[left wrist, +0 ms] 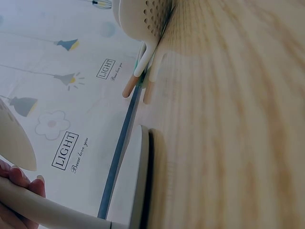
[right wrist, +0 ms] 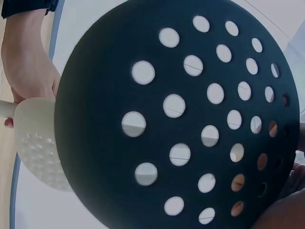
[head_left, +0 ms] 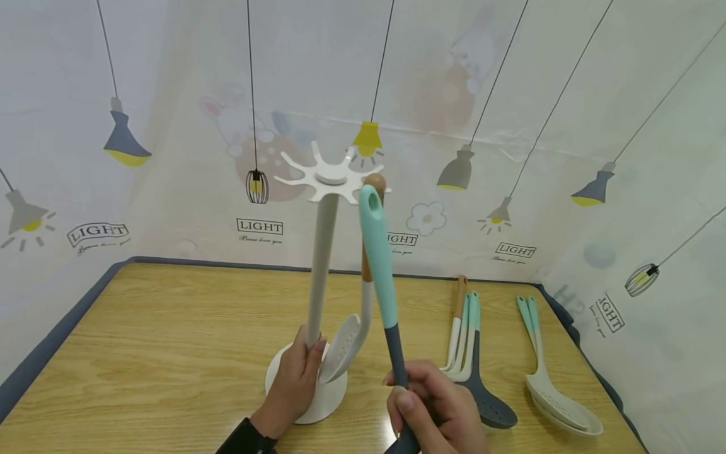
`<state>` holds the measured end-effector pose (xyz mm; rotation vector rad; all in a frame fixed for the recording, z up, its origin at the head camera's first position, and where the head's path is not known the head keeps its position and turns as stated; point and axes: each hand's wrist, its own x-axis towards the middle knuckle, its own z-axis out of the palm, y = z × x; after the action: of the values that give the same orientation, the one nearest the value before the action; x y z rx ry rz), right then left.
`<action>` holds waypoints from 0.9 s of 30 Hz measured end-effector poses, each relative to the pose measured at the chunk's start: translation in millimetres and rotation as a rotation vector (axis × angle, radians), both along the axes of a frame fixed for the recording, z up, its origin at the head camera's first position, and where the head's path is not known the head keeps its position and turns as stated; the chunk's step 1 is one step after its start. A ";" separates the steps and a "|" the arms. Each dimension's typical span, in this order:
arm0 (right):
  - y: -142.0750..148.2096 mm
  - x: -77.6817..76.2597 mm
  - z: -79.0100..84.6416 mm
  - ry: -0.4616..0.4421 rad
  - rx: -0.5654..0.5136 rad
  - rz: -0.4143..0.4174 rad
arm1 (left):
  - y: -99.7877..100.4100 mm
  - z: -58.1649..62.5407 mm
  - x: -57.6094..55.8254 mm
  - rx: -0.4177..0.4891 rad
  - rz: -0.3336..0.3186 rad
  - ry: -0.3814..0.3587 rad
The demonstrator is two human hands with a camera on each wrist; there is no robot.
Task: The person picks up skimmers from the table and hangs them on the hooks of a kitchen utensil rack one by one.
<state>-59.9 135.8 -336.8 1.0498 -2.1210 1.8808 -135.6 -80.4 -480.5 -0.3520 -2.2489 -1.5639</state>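
Note:
My left hand grips the pole of a white utensil stand, low down near its round base. A white skimmer with a wooden handle hangs from the stand's hooked top, its perforated head beside the left fingers. My right hand holds a second skimmer by its dark grey shaft, the mint handle pointing up in front of the stand. In the right wrist view this dark skimmer's head, full of round holes, covers most of the picture. Whether its handle touches the stand's top cannot be told.
Right of the stand, several utensils lie together on the wooden table, among them a dark grey slotted turner. Farther right, two white utensils with mint handles lie stacked. A printed cloth stands behind the table.

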 end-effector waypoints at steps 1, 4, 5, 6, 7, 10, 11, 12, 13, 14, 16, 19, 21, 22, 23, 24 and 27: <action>-1.1 -0.4 -0.4 0.011 -0.003 0.005 | 0.0 -0.1 0.1 0.000 0.000 -0.001; -4.2 -1.0 -1.2 0.016 0.000 -0.001 | 0.0 -0.1 0.4 -0.001 0.002 -0.002; -5.1 -1.4 -1.7 0.024 -0.002 0.000 | 0.1 -0.2 0.3 -0.003 0.005 -0.004; -6.0 -1.8 -2.2 0.031 -0.005 0.002 | 0.0 -0.2 0.3 -0.005 0.008 -0.007; -7.0 -2.0 -2.3 0.031 -0.006 0.003 | 0.0 -0.2 0.4 -0.005 0.009 -0.006; -9.6 -2.4 -2.1 -0.006 -0.002 -0.008 | 0.0 0.2 0.5 -0.006 0.010 -0.006; -10.5 -2.6 -2.2 -0.008 -0.004 -0.008 | 0.0 0.4 0.5 -0.004 0.009 -0.005; -11.3 -2.5 -2.0 -0.026 -0.004 -0.012 | 0.0 0.6 0.5 -0.004 0.009 -0.005; -12.1 -2.6 -2.1 -0.036 -0.004 -0.015 | 0.0 0.6 0.5 -0.004 0.009 -0.006; -12.9 -2.5 -2.3 -0.045 -0.006 -0.020 | 0.0 0.7 0.4 -0.003 0.009 -0.008; -14.8 -3.2 -2.8 -0.030 -0.010 -0.023 | 0.1 0.8 0.4 -0.003 0.007 -0.008; -17.8 -4.8 -4.0 0.002 -0.017 -0.023 | 0.1 0.6 0.2 -0.005 0.008 -0.008; -20.0 -6.0 -4.8 0.020 -0.020 -0.022 | 0.1 0.6 0.3 -0.007 0.008 -0.005; -21.1 -6.3 -5.0 0.018 -0.024 -0.020 | 0.1 0.7 0.3 -0.007 0.008 -0.005; -22.3 -6.8 -5.3 0.020 -0.028 -0.017 | 0.1 0.8 0.4 -0.007 0.009 -0.005; -23.6 -7.1 -5.3 0.010 -0.028 -0.020 | 0.2 1.1 0.6 -0.006 0.007 -0.002; -27.5 -8.0 -5.7 0.007 -0.037 -0.029 | 0.5 1.6 1.0 -0.007 0.014 -0.001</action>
<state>-68.0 108.3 -342.5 1.0116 -2.0785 1.8929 -134.7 -79.9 -478.9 -0.3373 -2.2531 -1.5498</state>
